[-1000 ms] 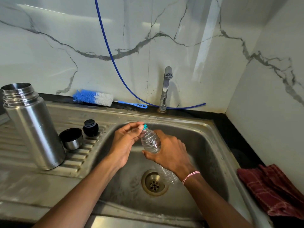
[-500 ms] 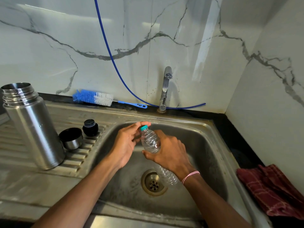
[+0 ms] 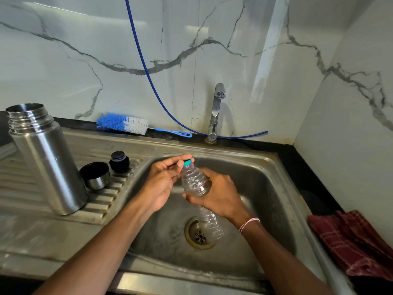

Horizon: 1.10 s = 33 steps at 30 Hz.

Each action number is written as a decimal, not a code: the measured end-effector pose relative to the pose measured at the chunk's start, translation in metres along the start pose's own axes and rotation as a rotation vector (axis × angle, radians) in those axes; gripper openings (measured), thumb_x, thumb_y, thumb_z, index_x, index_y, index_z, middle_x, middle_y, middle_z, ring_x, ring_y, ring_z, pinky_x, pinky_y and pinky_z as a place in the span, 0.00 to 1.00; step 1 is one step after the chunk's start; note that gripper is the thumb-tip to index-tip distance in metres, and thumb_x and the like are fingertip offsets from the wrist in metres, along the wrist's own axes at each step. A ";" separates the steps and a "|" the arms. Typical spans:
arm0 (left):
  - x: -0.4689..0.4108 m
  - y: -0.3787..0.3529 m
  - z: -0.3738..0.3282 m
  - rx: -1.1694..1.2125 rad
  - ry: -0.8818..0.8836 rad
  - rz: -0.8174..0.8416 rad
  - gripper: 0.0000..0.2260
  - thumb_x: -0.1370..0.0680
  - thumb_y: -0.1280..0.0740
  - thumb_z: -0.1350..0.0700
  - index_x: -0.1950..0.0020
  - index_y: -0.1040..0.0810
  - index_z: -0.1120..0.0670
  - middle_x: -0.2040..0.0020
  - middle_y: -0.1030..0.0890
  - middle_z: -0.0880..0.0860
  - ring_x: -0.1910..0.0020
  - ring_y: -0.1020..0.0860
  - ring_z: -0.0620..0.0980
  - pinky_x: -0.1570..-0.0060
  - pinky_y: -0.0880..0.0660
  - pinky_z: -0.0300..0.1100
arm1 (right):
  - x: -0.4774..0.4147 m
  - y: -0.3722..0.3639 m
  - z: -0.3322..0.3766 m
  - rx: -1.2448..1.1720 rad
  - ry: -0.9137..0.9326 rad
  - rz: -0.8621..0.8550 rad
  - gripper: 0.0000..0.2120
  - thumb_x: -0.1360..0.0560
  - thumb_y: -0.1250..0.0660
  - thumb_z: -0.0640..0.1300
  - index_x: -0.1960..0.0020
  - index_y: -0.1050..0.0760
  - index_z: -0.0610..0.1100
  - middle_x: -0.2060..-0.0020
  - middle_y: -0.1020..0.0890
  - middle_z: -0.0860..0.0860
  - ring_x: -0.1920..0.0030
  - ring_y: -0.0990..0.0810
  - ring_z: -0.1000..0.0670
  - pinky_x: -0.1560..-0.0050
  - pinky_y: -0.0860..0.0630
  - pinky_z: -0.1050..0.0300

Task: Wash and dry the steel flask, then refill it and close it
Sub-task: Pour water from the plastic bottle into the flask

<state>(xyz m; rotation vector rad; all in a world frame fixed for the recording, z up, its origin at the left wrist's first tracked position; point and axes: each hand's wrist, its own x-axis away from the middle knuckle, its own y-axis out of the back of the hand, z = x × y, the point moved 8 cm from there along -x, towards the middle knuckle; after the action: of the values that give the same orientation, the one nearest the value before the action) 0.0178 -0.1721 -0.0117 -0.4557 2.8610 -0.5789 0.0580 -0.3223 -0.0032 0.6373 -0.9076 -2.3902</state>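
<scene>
Two hands over sink (image 3: 265,188): right hand (image 3: 221,196) grips middle of one clear plastic bottle (image 3: 195,182), tilted, base near drain (image 3: 200,236); left hand (image 3: 163,184) pinches its teal cap (image 3: 187,162). One steel flask (image 3: 44,158) upright, mouth open, on draining board (image 3: 106,150) left of sink; beside it one steel cup (image 3: 95,175), one black stopper (image 3: 119,161). One brush (image 3: 123,125) on back ledge, handle marks too small to read. One tap (image 3: 215,111), one red cloth (image 3: 350,241) at right

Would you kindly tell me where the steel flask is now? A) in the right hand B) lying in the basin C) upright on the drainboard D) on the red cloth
C: the steel flask stands upright on the drainboard; the right hand holds a plastic bottle whose teal cap the left hand pinches.
</scene>
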 end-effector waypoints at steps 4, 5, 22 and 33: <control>0.001 -0.003 -0.005 0.075 0.014 0.038 0.09 0.23 0.34 0.63 0.45 0.16 0.60 0.44 0.14 0.59 0.45 0.15 0.54 0.40 0.20 0.46 | 0.004 -0.008 0.003 -0.448 -0.057 0.183 0.21 0.30 0.17 0.45 0.40 0.18 0.48 0.51 0.12 0.51 0.50 0.13 0.51 0.44 0.17 0.52; 0.002 -0.003 -0.006 0.081 0.009 0.044 0.10 0.23 0.34 0.63 0.45 0.16 0.60 0.44 0.14 0.59 0.45 0.15 0.54 0.41 0.20 0.46 | 0.004 -0.008 0.004 -0.480 -0.058 0.199 0.20 0.30 0.18 0.43 0.40 0.17 0.47 0.50 0.12 0.50 0.50 0.13 0.50 0.44 0.17 0.52; -0.001 0.014 -0.010 -0.292 -0.103 -0.201 0.16 0.25 0.27 0.49 0.43 0.15 0.57 0.50 0.12 0.55 0.51 0.16 0.50 0.48 0.20 0.44 | -0.005 -0.007 -0.014 -0.148 -0.037 0.036 0.35 0.40 0.22 0.73 0.40 0.27 0.58 0.51 0.14 0.59 0.53 0.15 0.59 0.48 0.16 0.49; 0.006 0.014 -0.005 -0.261 0.067 -0.137 0.20 0.25 0.27 0.48 0.38 0.20 0.59 0.44 0.14 0.57 0.48 0.14 0.53 0.47 0.17 0.51 | -0.006 0.011 -0.020 0.026 -0.017 -0.141 0.34 0.36 0.23 0.71 0.36 0.25 0.57 0.50 0.16 0.57 0.52 0.17 0.57 0.50 0.16 0.50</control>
<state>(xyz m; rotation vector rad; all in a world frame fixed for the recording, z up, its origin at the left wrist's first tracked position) 0.0073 -0.1601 -0.0133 -0.6895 2.9994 -0.2433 0.0773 -0.3350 -0.0069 0.7136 -0.9305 -2.5151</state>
